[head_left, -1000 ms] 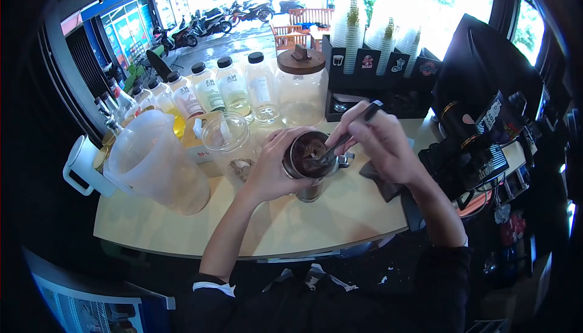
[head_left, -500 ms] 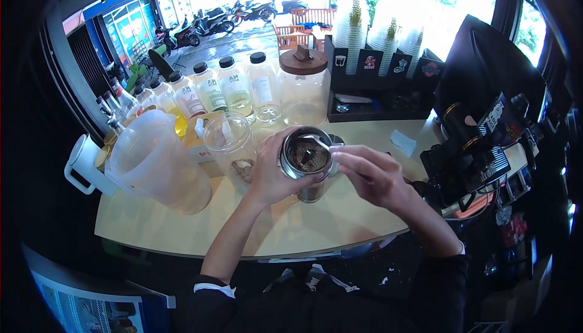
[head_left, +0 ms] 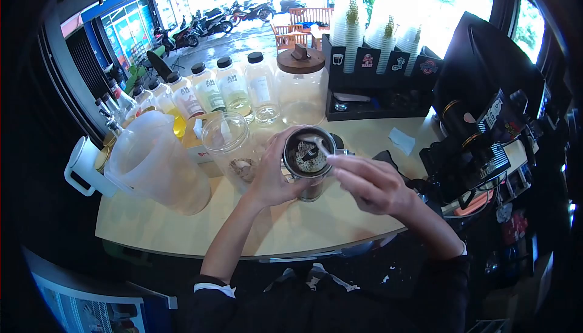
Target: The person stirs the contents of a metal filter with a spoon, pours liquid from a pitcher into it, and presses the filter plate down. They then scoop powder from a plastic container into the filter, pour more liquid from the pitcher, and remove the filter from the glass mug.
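Note:
My left hand (head_left: 268, 178) is wrapped round the side of a round, dark-rimmed metal strainer (head_left: 287, 158). Dark wet grounds with pale froth (head_left: 311, 162) lie inside it. Below the strainer, the lower part of a glass (head_left: 311, 194) with brown contents shows. My right hand (head_left: 375, 184) is closed on the handle of a metal spoon (head_left: 322, 145), whose tip reaches into the strainer. Just left of my left hand stands an open clear jar (head_left: 228, 145) with something brownish at its bottom.
A large translucent pitcher (head_left: 159, 169) stands at the left, before a row of black-capped bottles (head_left: 234, 90). Behind my hands is a wooden-lidded jar (head_left: 302, 93). A black cup holder (head_left: 376, 108) carries stacked plastic cups; dark equipment (head_left: 455, 145) occupies the right side.
The spoon has shifted slightly within the strainer, and the grounds look paler and frothier. My left hand keeps its hold; the view has moved only a little.

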Available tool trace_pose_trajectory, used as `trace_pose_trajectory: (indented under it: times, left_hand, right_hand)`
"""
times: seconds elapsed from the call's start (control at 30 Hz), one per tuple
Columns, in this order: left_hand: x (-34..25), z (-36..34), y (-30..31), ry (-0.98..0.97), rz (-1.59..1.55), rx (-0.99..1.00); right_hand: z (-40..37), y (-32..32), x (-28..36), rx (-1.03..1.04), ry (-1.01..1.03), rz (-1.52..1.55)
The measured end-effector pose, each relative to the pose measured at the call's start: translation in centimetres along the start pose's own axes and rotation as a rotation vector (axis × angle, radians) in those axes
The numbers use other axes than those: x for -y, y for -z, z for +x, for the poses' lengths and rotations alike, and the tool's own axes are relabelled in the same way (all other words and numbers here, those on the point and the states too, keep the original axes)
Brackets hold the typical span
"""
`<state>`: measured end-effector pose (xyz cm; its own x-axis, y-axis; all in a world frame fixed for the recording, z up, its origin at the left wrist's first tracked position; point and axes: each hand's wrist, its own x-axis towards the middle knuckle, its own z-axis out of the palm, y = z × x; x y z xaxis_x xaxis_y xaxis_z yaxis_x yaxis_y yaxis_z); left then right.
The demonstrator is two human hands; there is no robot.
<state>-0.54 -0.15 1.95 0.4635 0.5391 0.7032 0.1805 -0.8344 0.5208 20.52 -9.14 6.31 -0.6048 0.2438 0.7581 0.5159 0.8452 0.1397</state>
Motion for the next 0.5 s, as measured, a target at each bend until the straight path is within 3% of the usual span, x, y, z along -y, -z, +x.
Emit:
trace_pose_trajectory:
  times: [0.5]
  left_hand:
    - [0.37, 0.04, 0.49, 0.029, -0.167, 0.063]
  right_hand:
    - [-0.15, 0.49, 0.82, 0.051, 0.047, 0.079]
